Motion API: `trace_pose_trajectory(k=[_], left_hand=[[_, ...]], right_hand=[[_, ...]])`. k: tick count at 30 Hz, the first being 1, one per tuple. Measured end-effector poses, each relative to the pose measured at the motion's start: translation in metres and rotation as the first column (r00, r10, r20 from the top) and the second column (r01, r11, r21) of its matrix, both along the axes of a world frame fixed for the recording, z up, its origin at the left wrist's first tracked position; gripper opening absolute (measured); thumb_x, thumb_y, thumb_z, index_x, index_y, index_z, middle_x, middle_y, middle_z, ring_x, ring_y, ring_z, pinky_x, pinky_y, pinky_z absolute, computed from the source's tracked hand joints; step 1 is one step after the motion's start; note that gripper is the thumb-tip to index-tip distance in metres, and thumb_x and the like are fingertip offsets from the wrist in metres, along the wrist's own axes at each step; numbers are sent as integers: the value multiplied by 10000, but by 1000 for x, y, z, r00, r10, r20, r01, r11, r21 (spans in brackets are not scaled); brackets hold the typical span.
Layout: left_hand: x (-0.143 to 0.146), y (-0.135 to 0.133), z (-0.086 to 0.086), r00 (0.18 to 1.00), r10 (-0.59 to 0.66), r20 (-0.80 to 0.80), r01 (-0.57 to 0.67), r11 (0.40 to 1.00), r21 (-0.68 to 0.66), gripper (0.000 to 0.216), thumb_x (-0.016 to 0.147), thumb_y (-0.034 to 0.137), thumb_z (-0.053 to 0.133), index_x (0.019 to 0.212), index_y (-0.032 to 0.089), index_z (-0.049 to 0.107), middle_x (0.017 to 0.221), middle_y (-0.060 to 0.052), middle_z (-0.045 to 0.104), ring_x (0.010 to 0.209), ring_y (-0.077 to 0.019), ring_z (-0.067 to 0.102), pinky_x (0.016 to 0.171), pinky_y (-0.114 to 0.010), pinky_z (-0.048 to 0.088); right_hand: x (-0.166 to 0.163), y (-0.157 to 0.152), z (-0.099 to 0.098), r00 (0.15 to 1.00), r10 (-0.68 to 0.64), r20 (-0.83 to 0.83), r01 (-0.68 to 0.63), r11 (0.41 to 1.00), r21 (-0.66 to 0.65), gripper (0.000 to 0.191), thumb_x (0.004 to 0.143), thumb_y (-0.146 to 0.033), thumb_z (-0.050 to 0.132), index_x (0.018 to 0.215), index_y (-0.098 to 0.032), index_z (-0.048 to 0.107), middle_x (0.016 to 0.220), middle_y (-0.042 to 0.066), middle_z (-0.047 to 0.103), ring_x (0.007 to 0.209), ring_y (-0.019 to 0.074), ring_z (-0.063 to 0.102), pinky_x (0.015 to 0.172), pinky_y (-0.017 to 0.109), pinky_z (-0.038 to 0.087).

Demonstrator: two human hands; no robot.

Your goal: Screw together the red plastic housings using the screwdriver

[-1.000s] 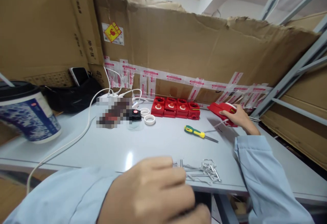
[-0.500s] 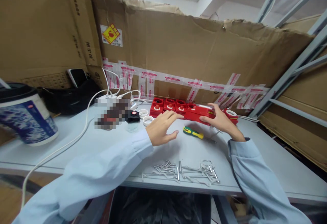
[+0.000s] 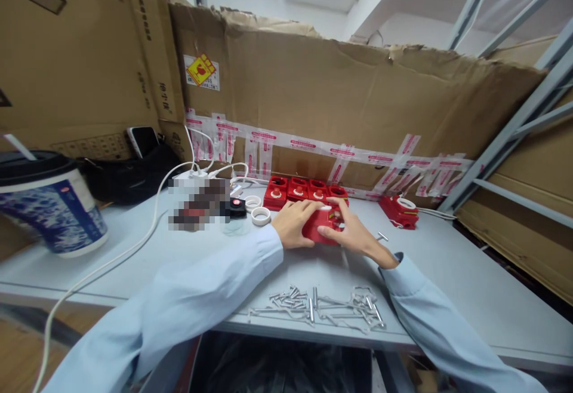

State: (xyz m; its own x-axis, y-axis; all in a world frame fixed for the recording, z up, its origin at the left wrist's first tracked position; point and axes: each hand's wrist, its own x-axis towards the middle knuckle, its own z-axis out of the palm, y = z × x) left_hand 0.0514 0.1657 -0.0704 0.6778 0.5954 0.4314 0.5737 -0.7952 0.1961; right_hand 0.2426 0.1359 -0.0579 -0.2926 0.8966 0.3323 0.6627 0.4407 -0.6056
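Observation:
My left hand (image 3: 294, 224) and my right hand (image 3: 354, 235) are closed on opposite sides of a red box-shaped plastic housing (image 3: 320, 233). It is above the middle of the table, and my fingers cover much of it. Just behind stands a row of several similar red housings (image 3: 297, 190) with round openings. Another red housing (image 3: 400, 211), topped by a white ring, sits apart on the right. Toward the front edge lie loose silver screws (image 3: 289, 298) and metal rods (image 3: 312, 309). A thin metal shaft (image 3: 382, 236) shows beyond my right hand; the screwdriver's handle is hidden.
Two white rings (image 3: 260, 216) and a small black box (image 3: 236, 208) lie left of my hands. A patterned cup (image 3: 58, 214) stands far left, beside a white cable (image 3: 154, 220). Cardboard (image 3: 349, 94) walls the back; metal shelving (image 3: 505, 142) rises on the right.
My right hand has brought the red housing leftward and nearer, away from the one at right. My left hand has closed on its other side. The green and yellow screwdriver handle is now covered.

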Motion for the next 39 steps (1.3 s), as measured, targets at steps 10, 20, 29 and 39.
trace_pose_trajectory(k=[10,20,29,39], left_hand=[[-22,-1,11,967,231,109,-240,968,70,738,607,353,692,1239,160,363,1220,-140,530,1103,-310,512,898,-453,372],[-36,-8,14,954,296,56,-301,944,137,690,613,358,667,1213,179,378,1172,-124,558,1057,-303,528,874,-457,326],[-41,-9,12,953,303,19,-303,949,90,703,609,377,664,1219,173,381,1124,-122,577,1059,-311,533,874,-475,317],[-45,-9,13,953,301,39,-303,951,68,708,598,384,668,1215,171,391,1155,-131,578,1067,-311,537,879,-488,316]], right_hand=[[4,-15,22,998,1,-60,0,1000,26,294,759,-482,576,734,-190,595,746,29,641,678,161,596,597,283,494],[98,17,28,773,-372,514,429,903,9,229,717,-393,588,778,-179,641,785,74,675,744,201,623,689,309,473],[144,41,-8,753,-285,594,477,858,-193,236,477,-133,689,698,-215,679,638,21,639,623,184,621,562,258,463],[154,40,-5,815,-288,503,444,868,-223,182,466,-132,647,642,-174,637,582,3,614,589,164,584,583,261,454]])
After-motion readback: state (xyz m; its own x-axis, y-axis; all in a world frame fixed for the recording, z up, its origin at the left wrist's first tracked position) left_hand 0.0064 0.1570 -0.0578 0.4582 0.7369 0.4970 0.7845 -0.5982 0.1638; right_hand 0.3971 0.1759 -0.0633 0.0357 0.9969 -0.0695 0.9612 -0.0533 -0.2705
